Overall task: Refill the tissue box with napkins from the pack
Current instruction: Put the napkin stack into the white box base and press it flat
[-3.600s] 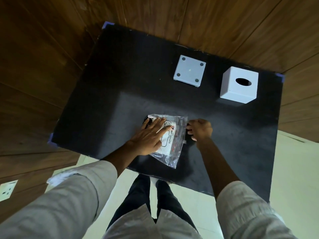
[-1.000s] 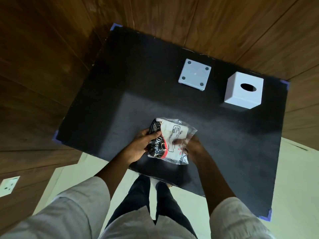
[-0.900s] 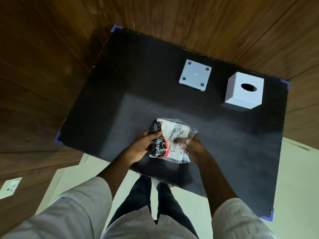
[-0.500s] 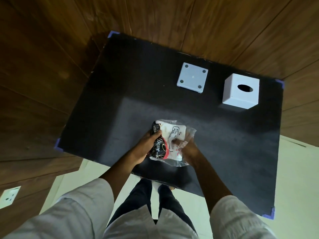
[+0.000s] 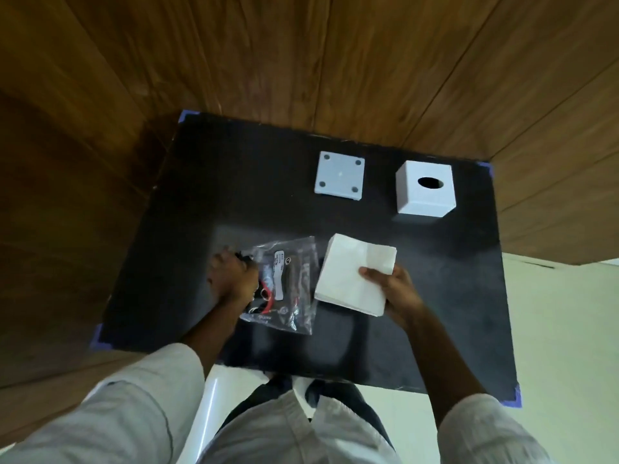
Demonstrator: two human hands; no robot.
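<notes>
White napkin stack is gripped at its near right corner by the right hand, thumb on top, held just right of the clear plastic pack. Pack's left end is clamped by the left hand on the black mat. Label print is blurred, unreadable. Tissue box stands far right; its base plate lies beside it, apart.

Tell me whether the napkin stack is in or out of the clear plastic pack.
Out: the white napkin stack sits in the right hand, beside the clear plastic pack.
</notes>
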